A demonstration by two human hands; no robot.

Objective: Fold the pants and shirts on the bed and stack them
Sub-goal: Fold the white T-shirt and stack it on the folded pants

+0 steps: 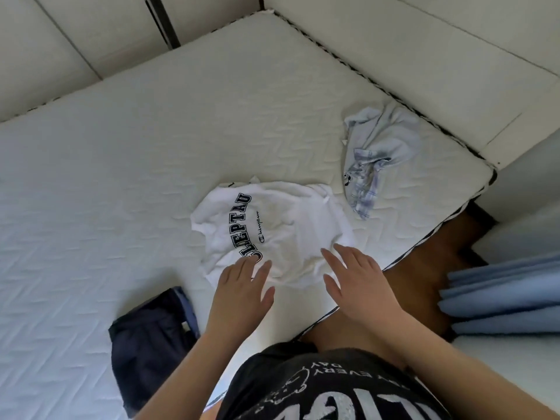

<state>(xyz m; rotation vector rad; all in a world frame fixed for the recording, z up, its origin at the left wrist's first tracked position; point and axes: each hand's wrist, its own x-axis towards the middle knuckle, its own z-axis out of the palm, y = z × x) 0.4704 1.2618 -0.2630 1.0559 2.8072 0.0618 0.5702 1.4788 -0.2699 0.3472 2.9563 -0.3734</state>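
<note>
A white shirt (pixel 281 225) with dark block letters lies spread on the white mattress (pixel 121 153), near its front edge. My left hand (pixel 242 289) hovers with straight fingers over the shirt's near left edge. My right hand (pixel 360 280) is also flat and open, just above the shirt's near right corner. Neither hand grips cloth. A folded pair of dark navy pants (pixel 151 341) lies to the left of my left arm. A crumpled light blue garment (pixel 375 150) with a plaid part sits at the mattress's far right.
The bed frame (pixel 424 71) borders the mattress on the far and right sides. Brown floor (pixel 424 268) shows beyond the near right edge. A light blue curtain (pixel 500 298) hangs at the right. My dark printed shirt (pixel 318 386) fills the bottom of the view.
</note>
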